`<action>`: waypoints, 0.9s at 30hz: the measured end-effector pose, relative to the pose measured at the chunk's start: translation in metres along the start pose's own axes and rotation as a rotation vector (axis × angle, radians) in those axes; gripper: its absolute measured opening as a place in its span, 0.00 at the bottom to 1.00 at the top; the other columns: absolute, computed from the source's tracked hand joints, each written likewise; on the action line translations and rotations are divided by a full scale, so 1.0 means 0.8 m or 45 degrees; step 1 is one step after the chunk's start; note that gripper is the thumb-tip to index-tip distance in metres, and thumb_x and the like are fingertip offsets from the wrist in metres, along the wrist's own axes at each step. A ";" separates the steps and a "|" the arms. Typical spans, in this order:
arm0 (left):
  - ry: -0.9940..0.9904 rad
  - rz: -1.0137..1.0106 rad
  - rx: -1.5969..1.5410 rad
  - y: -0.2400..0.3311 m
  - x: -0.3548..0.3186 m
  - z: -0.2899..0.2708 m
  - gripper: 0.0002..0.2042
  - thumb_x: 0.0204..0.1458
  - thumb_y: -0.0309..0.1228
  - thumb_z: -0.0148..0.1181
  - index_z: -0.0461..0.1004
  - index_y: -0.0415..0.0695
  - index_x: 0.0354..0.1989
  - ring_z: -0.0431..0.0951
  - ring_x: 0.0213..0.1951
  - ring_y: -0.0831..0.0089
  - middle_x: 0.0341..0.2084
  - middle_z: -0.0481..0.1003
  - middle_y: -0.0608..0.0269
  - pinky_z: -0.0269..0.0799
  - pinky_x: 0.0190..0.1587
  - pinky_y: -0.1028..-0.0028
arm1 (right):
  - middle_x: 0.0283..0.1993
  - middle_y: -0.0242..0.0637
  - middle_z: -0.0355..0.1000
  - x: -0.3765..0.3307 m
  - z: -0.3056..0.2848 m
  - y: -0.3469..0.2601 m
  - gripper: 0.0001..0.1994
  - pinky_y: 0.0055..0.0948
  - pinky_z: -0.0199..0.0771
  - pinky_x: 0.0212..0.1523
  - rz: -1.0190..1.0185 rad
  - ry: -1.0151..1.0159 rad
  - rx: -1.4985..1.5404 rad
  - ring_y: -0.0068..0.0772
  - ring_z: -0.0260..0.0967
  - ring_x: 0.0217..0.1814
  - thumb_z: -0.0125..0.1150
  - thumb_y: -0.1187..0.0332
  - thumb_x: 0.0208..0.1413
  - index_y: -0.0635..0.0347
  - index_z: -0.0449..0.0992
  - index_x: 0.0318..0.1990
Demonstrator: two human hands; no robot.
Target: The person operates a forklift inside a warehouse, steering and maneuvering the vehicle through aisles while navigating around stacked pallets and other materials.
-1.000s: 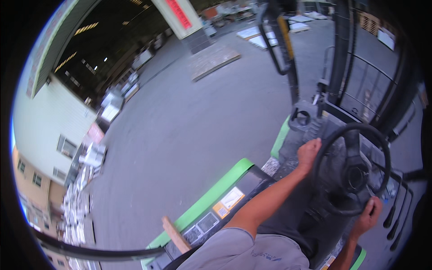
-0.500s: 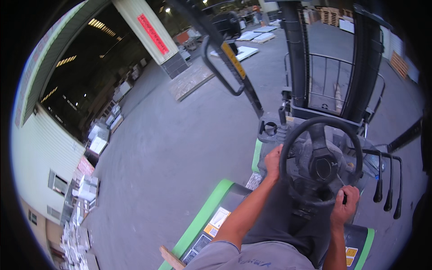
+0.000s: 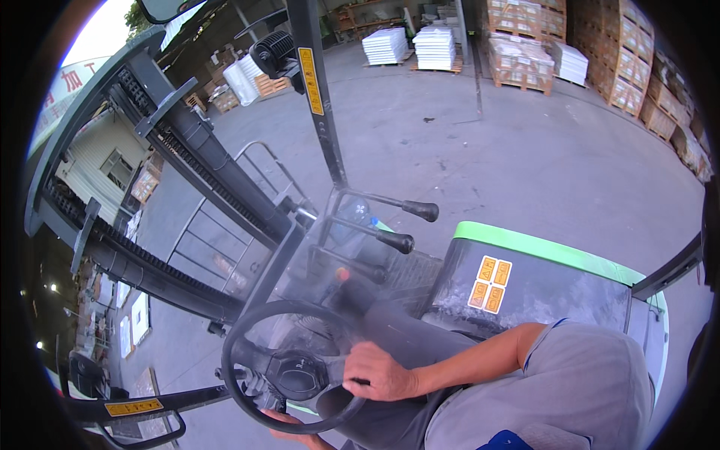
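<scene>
I sit in a forklift cab. The black steering wheel (image 3: pixel 247 337) is at the lower left of the head view. My right hand (image 3: pixel 379 371) grips its rim on the side nearest me, and the bare forearm runs back to a grey sleeve at the lower right. My left hand (image 3: pixel 289 435) shows only partly at the bottom edge, with its fingers curled on the wheel's lower rim. Three black-knobbed control levers (image 3: pixel 405 241) stand just beyond the wheel, with no hand on them.
The dark mast (image 3: pixel 202 157) and a cab pillar (image 3: pixel 319 112) rise at left and centre. A green-edged side panel with yellow stickers (image 3: pixel 489 285) lies to the right. Across the concrete yard stand pallets of brown boxes (image 3: pixel 525 45) and white stacks (image 3: pixel 435 46).
The view has swung from the open warehouse on the left to the yard and pallets on the right. Both hands have shifted round the wheel rim and still hold it.
</scene>
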State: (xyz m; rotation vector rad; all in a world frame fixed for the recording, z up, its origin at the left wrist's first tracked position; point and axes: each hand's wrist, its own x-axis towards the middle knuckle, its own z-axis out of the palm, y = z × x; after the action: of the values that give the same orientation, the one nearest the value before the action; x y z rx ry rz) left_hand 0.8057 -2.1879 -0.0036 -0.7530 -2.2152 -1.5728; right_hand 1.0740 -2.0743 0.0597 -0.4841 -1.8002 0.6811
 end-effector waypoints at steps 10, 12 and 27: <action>0.030 0.024 0.054 -0.030 -0.020 -0.020 0.24 0.70 0.39 0.55 0.73 0.24 0.32 0.61 0.26 0.61 0.19 0.69 0.46 0.63 0.28 0.56 | 0.37 0.42 0.70 -0.064 0.092 -0.054 0.07 0.49 0.68 0.63 -0.308 -0.204 0.246 0.44 0.70 0.48 0.67 0.71 0.50 0.63 0.75 0.32; 0.048 0.045 0.053 -0.029 -0.024 -0.018 0.24 0.70 0.39 0.55 0.74 0.24 0.33 0.61 0.26 0.60 0.20 0.70 0.45 0.63 0.29 0.55 | 0.38 0.42 0.68 -0.055 0.125 -0.063 0.07 0.49 0.65 0.64 -0.384 -0.246 0.283 0.45 0.68 0.49 0.67 0.71 0.48 0.63 0.75 0.32; 0.098 0.041 0.096 -0.071 -0.064 -0.045 0.24 0.70 0.41 0.56 0.78 0.24 0.39 0.67 0.27 0.55 0.25 0.77 0.36 0.69 0.32 0.54 | 0.31 0.40 0.71 0.144 0.177 -0.049 0.08 0.46 0.67 0.55 -0.498 0.234 -0.024 0.45 0.69 0.42 0.65 0.67 0.49 0.60 0.74 0.24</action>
State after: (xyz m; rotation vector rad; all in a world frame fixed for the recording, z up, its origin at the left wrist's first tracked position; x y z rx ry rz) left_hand 0.8123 -2.2476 -0.0625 -0.6912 -2.1828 -1.4698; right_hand 0.9029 -2.0624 0.1342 -0.1891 -1.6635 0.3368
